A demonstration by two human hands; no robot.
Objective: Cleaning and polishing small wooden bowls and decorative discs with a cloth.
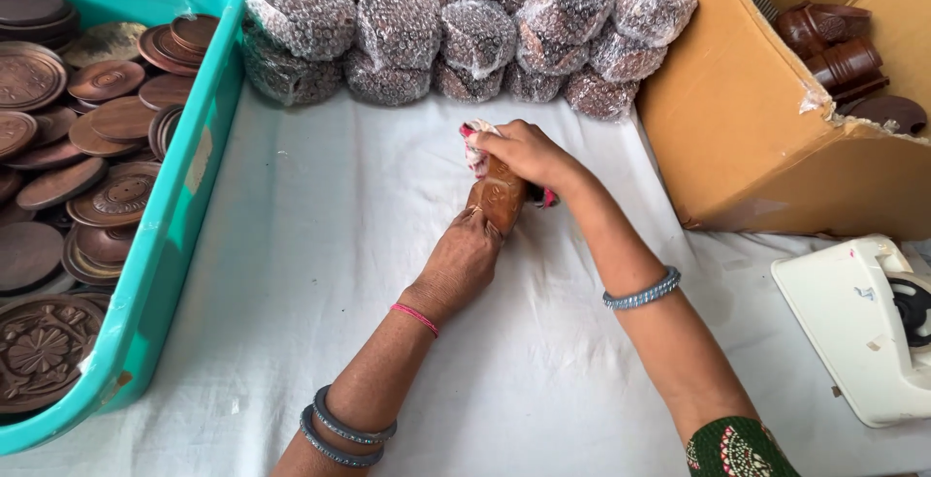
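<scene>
The small reddish-brown carved wooden piece (499,196) is held above the middle of the white cloth-covered worktop (320,244), closer to its far edge than to its near edge. The left hand (464,262) grasps the piece from below, fingers curled around its lower end. The right hand (529,155) is clenched over the upper end of the piece and presses a white-and-pink patterned cloth (475,152) against it; a pink strip of the same cloth shows under the right wrist. Whether the piece touches the worktop cannot be determined.

Both forearms extend from the near edge of the worktop. The left forearm carries a thin pink thread and two grey bangles; the right forearm carries one grey bangle.

Along the far edge stands a row of rounded bundles wrapped in clear bubble film (465,31), packed side by side and touching one another. At the left edge sits a teal plastic tub (175,215) filled with flat round dark-brown wooden discs (92,138), several with carved patterns. At the far right corner stands an open brown cardboard box (766,128) containing dark-brown carved wooden items (834,50). Near the right edge, below the box, lies a white plastic tape dispenser (863,327).
</scene>
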